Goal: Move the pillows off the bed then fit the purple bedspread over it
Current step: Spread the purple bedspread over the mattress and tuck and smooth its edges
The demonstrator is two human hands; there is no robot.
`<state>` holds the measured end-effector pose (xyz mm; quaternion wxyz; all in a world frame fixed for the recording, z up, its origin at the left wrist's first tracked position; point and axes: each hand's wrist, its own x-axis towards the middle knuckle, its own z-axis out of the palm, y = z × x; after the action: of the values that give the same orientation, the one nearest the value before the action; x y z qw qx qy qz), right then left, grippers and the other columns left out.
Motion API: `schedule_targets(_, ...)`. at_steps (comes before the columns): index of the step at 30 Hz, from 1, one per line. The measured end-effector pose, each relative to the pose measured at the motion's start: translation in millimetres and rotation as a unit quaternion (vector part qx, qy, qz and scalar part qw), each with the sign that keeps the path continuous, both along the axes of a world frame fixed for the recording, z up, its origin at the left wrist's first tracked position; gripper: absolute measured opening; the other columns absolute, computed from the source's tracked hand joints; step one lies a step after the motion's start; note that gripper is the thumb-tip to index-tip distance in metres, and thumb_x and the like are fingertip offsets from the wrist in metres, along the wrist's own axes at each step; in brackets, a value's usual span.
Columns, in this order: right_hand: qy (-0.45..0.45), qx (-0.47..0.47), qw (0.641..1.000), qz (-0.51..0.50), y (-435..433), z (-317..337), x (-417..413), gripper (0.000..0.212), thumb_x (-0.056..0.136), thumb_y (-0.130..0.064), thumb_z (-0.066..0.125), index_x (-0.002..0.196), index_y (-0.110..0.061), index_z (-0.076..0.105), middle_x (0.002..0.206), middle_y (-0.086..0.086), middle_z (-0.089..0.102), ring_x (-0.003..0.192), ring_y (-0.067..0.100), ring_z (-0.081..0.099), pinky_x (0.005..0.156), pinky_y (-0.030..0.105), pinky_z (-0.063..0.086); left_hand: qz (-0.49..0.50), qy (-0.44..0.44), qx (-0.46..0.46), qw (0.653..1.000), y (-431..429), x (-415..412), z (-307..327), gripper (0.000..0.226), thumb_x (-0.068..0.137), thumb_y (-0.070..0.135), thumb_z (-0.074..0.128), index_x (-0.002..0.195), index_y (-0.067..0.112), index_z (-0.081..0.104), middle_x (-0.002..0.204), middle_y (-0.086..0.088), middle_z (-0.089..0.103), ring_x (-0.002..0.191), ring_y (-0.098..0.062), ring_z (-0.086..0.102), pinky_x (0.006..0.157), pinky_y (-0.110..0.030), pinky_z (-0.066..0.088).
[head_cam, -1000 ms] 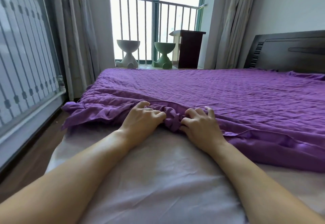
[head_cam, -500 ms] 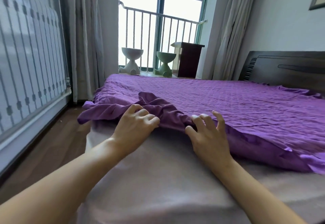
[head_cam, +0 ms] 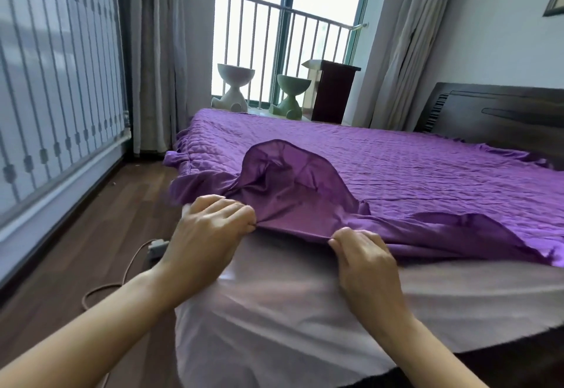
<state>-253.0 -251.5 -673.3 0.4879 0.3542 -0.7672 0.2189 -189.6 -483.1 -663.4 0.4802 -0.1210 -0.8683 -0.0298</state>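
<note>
The purple bedspread [head_cam: 381, 168] covers the far part of the bed, and its near ruffled edge is bunched and raised in a hump. My left hand [head_cam: 207, 229] pinches that edge on the left. A short way to the right, my right hand [head_cam: 363, 253] pinches the same edge. Between my hands the edge is pulled taut just above the pale sheet [head_cam: 290, 305], which lies bare on the near part of the bed. No pillows are in view.
A dark headboard [head_cam: 500, 113] stands at the right. A white stool [head_cam: 233, 87], a green stool [head_cam: 291, 95] and a dark cabinet [head_cam: 331, 91] stand by the window. A cable and plug [head_cam: 154, 247] lie on the wooden floor at the left.
My hands have taken hold of the bedspread's near edge and drawn it toward me, raising a hump of fabric. The view has tilted up and back.
</note>
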Motion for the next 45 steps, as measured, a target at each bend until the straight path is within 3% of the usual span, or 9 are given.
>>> schedule_targets(5,-0.101,-0.038,0.994,-0.035,-11,17,-9,0.023,0.093,-0.034,0.037,0.077,-0.018,0.042,0.06,-0.002,0.051,0.059,0.027,0.051,0.055,0.026,0.028,-0.083,-0.026,0.128,0.988,9,-10,14,0.013,0.091,0.026,0.041,0.083,0.019,0.047,0.074,0.006,0.055,0.071,-0.018,0.048,0.072,-0.032,0.041)
schedule_targets(10,-0.135,0.074,0.984,-0.085,-6,17,-29,0.037,0.075,-0.036,0.071,0.104,-0.014,0.064,0.098,0.006,0.057,0.092,0.03,0.054,0.088,0.046,0.042,-0.087,-0.058,0.2,0.974,13,-31,38,0.008,0.091,0.027,0.038,0.083,0.026,0.039,0.071,0.007,0.049,0.064,-0.025,0.044,0.061,-0.039,0.042)
schedule_targets(16,-0.086,-0.024,0.995,-0.046,-6,6,-34,0.01,0.073,-0.009,0.066,0.077,-0.016,0.062,0.069,0.0,0.059,0.075,0.019,0.046,0.077,0.033,0.029,-0.038,-0.121,0.188,0.974,5,-30,27,0.009,0.089,0.037,0.034,0.083,0.031,0.036,0.07,0.011,0.05,0.069,-0.028,0.05,0.068,-0.045,0.048)
schedule_targets(23,-0.24,-0.117,0.962,0.056,11,30,-24,0.007,0.089,-0.015,0.052,0.085,-0.016,0.057,0.066,-0.002,0.05,0.074,0.028,0.049,0.069,0.03,0.031,0.031,-0.106,0.096,0.989,40,-38,30,0.003,0.094,0.02,0.047,0.094,0.017,0.046,0.095,0.0,0.057,0.085,-0.03,0.056,0.071,-0.038,0.042)
schedule_targets(27,-0.266,-0.147,0.95,0.078,18,43,-20,0.015,0.089,-0.011,0.055,0.079,-0.022,0.053,0.066,-0.002,0.054,0.068,0.023,0.05,0.065,0.036,0.039,0.022,-0.025,-0.062,0.998,71,-41,30,0.035,0.08,0.042,0.058,0.102,0.015,0.053,0.104,-0.001,0.059,0.094,-0.023,0.054,0.085,-0.035,0.041)
schedule_targets(32,-0.305,-0.175,0.93,0.108,23,52,-17,0.014,0.089,-0.011,0.056,0.079,-0.021,0.056,0.063,-0.005,0.055,0.063,0.015,0.051,0.065,0.037,0.042,0.071,-0.019,-0.082,0.994,90,-60,36,0.011,0.076,0.02,0.062,0.083,0.017,0.054,0.069,0.001,0.064,0.07,-0.026,0.062,0.081,-0.033,0.045)
schedule_targets(36,-0.233,-0.11,0.965,0.045,23,46,-14,0.017,0.082,-0.008,0.064,0.092,-0.02,0.057,0.079,-0.005,0.061,0.082,0.023,0.059,0.091,0.042,0.04,0.008,-0.031,0.006,0.999,83,-53,36,0.001,0.082,0.013,0.049,0.083,0.014,0.049,0.065,-0.002,0.064,0.063,-0.03,0.06,0.078,-0.028,0.042)
schedule_targets(40,-0.08,0.098,0.983,-0.131,5,23,-16,0.056,0.059,-0.029,0.083,0.107,-0.017,0.056,0.105,0.006,0.056,0.101,0.03,0.052,0.1,0.062,0.026,0.018,-0.022,-0.011,1.0,75,-36,30,0.005,0.081,0.018,0.045,0.083,0.015,0.049,0.067,-0.002,0.065,0.066,-0.029,0.06,0.074,-0.027,0.031)
schedule_targets(45,0.016,0.08,0.971,-0.226,-6,14,-29,0.024,0.068,0.0,0.06,0.088,-0.013,0.056,0.093,0.011,0.052,0.095,0.032,0.047,0.102,0.063,0.021,0.014,-0.053,-0.044,0.998,70,-32,13,0.013,0.079,0.025,0.037,0.088,0.02,0.045,0.078,-0.001,0.069,0.075,-0.025,0.064,0.088,-0.03,0.031)
